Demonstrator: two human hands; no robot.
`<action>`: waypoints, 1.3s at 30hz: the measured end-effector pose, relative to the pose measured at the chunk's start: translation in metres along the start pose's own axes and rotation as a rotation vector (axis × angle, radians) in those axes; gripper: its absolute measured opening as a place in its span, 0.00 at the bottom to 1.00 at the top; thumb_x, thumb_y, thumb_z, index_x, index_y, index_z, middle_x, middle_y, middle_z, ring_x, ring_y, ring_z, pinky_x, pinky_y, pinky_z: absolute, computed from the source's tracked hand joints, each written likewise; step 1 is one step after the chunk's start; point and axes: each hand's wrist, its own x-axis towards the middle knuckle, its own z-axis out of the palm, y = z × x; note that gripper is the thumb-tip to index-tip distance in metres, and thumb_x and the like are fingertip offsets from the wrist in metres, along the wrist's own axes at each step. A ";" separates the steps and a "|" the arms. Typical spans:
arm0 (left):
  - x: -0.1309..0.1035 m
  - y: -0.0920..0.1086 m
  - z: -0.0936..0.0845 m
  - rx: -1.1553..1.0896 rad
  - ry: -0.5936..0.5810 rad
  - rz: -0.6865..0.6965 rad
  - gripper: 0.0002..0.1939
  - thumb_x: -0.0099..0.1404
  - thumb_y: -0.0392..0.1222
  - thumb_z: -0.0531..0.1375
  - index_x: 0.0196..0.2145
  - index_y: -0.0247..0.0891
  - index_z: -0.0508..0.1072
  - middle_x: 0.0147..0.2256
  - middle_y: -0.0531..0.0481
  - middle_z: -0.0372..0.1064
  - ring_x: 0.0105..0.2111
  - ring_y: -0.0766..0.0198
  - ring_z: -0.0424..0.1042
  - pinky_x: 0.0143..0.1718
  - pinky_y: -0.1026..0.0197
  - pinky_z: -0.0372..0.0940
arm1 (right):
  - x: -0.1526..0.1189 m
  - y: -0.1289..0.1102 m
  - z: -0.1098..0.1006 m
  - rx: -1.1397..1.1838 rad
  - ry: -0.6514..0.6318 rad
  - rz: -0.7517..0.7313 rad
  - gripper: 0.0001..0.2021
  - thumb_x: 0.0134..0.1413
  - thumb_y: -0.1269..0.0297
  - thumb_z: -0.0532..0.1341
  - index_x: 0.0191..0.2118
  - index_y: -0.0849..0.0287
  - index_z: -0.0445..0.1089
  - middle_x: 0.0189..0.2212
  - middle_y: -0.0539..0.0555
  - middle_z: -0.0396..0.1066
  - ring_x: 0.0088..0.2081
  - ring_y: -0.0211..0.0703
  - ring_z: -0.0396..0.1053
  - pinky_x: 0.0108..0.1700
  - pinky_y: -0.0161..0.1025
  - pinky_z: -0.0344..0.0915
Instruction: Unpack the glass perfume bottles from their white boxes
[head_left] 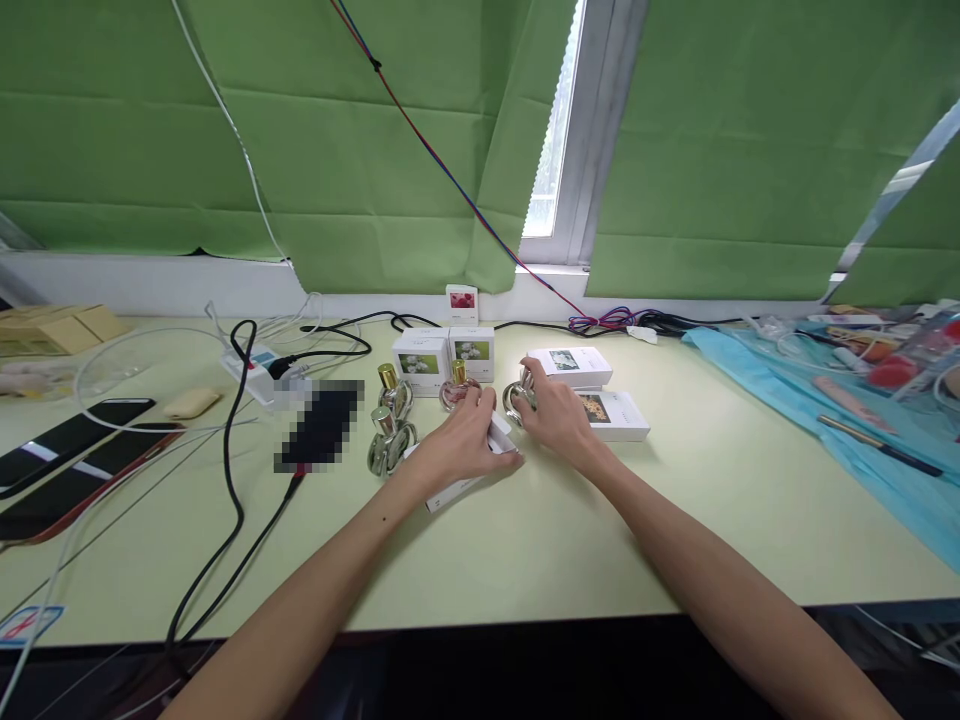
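Observation:
My left hand (466, 437) closes over a small white box (452, 494) lying at an angle on the table and hides much of it. Just beyond those fingers stands a pinkish perfume bottle (452, 395) with a gold cap. My right hand (556, 412) has its fingers round the top of a clear round perfume bottle (513, 403) with a silvery neck. To the left stand two more perfume bottles, one with a gold cap (395, 395) and a nearer one with a paler cap (390, 445).
Two white picture boxes (421, 370) stand behind the bottles. Flat white boxes (626, 418) lie beside my right hand. Leftward are a blurred dark phone (321, 425), black cables (227, 450) and a power strip (251, 375). Blue sheeting (795, 410) with a pen covers the right side.

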 end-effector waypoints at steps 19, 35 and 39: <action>-0.002 0.003 0.001 0.086 0.088 -0.050 0.25 0.52 0.53 0.67 0.42 0.42 0.61 0.43 0.42 0.65 0.38 0.45 0.72 0.32 0.52 0.64 | 0.003 0.003 0.003 0.319 0.102 -0.001 0.24 0.61 0.56 0.55 0.60 0.60 0.62 0.28 0.50 0.71 0.25 0.45 0.67 0.33 0.38 0.57; 0.003 0.008 0.004 -0.086 0.194 -0.005 0.27 0.54 0.53 0.69 0.37 0.43 0.55 0.43 0.47 0.63 0.43 0.51 0.66 0.36 0.55 0.62 | 0.003 0.001 0.000 0.530 0.149 0.087 0.19 0.55 0.56 0.58 0.51 0.57 0.66 0.20 0.42 0.61 0.22 0.41 0.61 0.33 0.38 0.59; 0.004 0.009 0.004 -0.115 0.244 0.024 0.27 0.55 0.53 0.69 0.37 0.43 0.54 0.42 0.48 0.62 0.43 0.53 0.67 0.37 0.55 0.61 | 0.003 0.001 0.000 0.589 0.150 0.106 0.19 0.55 0.56 0.59 0.51 0.56 0.65 0.19 0.42 0.62 0.22 0.41 0.62 0.32 0.38 0.60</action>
